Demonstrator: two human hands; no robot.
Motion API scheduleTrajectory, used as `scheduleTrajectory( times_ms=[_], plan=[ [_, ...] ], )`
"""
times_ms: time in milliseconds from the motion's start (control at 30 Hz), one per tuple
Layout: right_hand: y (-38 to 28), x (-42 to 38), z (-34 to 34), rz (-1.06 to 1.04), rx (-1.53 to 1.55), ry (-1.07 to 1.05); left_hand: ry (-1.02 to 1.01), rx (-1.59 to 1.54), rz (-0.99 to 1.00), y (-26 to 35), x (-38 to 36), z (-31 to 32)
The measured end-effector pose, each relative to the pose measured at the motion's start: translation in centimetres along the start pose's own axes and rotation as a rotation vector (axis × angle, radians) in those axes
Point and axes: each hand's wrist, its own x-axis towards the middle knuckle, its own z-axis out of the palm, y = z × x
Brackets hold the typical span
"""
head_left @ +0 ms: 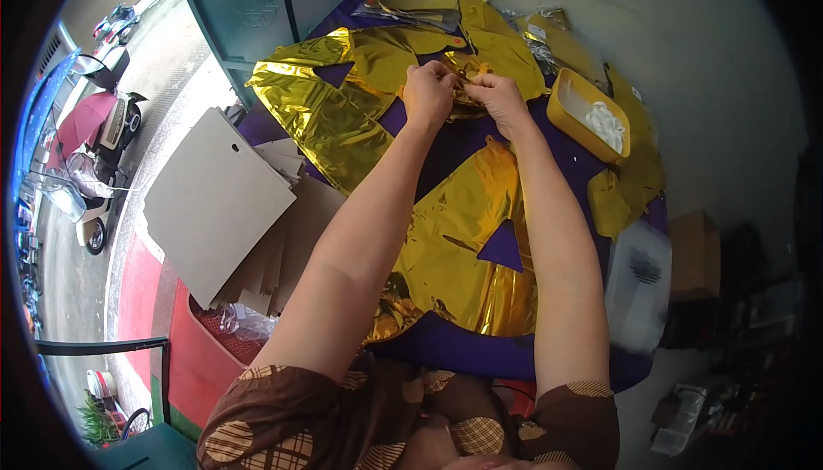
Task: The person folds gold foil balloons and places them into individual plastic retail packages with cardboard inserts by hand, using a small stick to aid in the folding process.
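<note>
Both arms reach forward over a purple-covered table. My left hand [429,91] and my right hand [499,98] are close together, fingers pinched on a crumpled part of gold foil [467,110] between them. Another gold foil sheet [446,238] with a triangular cutout lies flat between my forearms. More shiny gold foil [317,118] spreads to the left, and further foil sheets lie behind the hands. To the right of my right hand stands a yellow container [591,117] with white material inside.
Stacked grey cardboard [214,204] leans at the left above a red basket [206,341]. A clear plastic bag [639,286] lies at the table's right edge, beside a brown box [694,256]. Green doors [249,7] stand behind; parked scooters [111,153] are outside.
</note>
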Motion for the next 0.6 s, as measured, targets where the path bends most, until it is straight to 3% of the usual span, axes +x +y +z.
scheduleTrajectory(
  times_ms=[367,467,600],
  plan=[
    [1.8,1.7,0.2,-0.007,0.184,0.159,0.095,0.125,0.050,-0.2,-0.2,0.7],
    [0.2,1.0,-0.1,-0.008,0.091,0.209,0.058,0.128,0.051,0.9,-0.7,0.1],
    [-3.5,2.0,-4.0,-0.245,-0.290,0.326,0.008,0.180,0.139,-0.1,0.0,0.9]
  ],
)
